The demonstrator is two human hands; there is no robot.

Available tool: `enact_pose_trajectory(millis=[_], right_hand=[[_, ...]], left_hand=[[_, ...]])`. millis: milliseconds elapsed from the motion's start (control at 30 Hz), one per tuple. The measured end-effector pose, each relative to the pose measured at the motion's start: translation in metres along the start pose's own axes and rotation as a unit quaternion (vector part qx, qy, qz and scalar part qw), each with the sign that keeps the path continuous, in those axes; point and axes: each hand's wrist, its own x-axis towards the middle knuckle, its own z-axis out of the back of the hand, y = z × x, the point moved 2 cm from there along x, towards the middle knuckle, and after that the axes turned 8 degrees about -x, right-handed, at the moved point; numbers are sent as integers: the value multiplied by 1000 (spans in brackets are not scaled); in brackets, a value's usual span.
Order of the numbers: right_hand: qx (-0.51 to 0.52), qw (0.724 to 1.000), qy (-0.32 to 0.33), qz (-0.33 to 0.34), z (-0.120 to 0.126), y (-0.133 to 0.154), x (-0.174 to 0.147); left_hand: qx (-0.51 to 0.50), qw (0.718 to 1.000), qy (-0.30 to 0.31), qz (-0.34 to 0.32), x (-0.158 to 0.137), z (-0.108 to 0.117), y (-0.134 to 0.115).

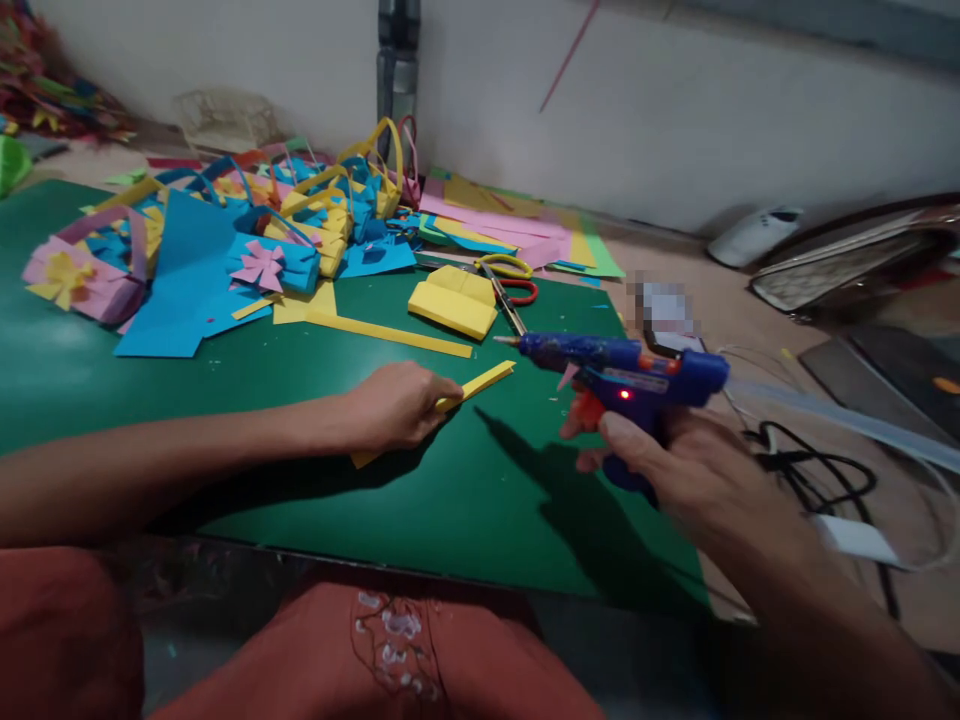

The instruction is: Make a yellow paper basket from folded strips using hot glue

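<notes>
My left hand is closed on a folded yellow paper strip, low over the green board. One end of the strip sticks out to the right of the fingers. In my right hand is a blue hot glue gun with a lit red light, its nozzle pointing left above the strip's free end. Fingers lie around the orange trigger. Beyond the left hand lie a flat yellow strip and a folded yellow paper piece. Scissors with yellow and red handles rest beside that piece.
Several paper baskets with flowers and handles crowd the back left, by a blue sheet. Coloured paper sheets lie along the wall. On the right are black cables, a white adapter and a bag.
</notes>
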Motion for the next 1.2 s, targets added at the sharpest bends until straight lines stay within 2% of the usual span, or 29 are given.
enact_pose_trajectory(millis=[67, 133, 233, 333, 467, 667, 867, 1200], right_hand=[[144, 984, -59, -82, -5, -8, 9], [268, 952, -80, -126, -14, -11, 16], [333, 926, -71, -162, -28, -10, 24], [364, 912, -59, -181, -37, -7, 31], [396, 900, -51, -175, -45, -1, 39], [416, 892, -55, -167, -53, -4, 52], [413, 891, -53, -181, -55, -16, 58], [415, 889, -33, -192, -53, -21, 60]], left_hand=[[23, 1000, 0, -13, 0, -3, 2], [42, 999, 5, -21, 1, -5, 2], [70, 997, 15, -16, 2, -4, 1], [114, 993, 19, -18, 4, -3, 0], [175, 983, 1, -54, 6, -2, 1], [190, 970, -25, -147, 11, -5, 6], [219, 943, 3, -252, 15, -8, 9], [253, 941, 19, -226, 17, -11, 16]])
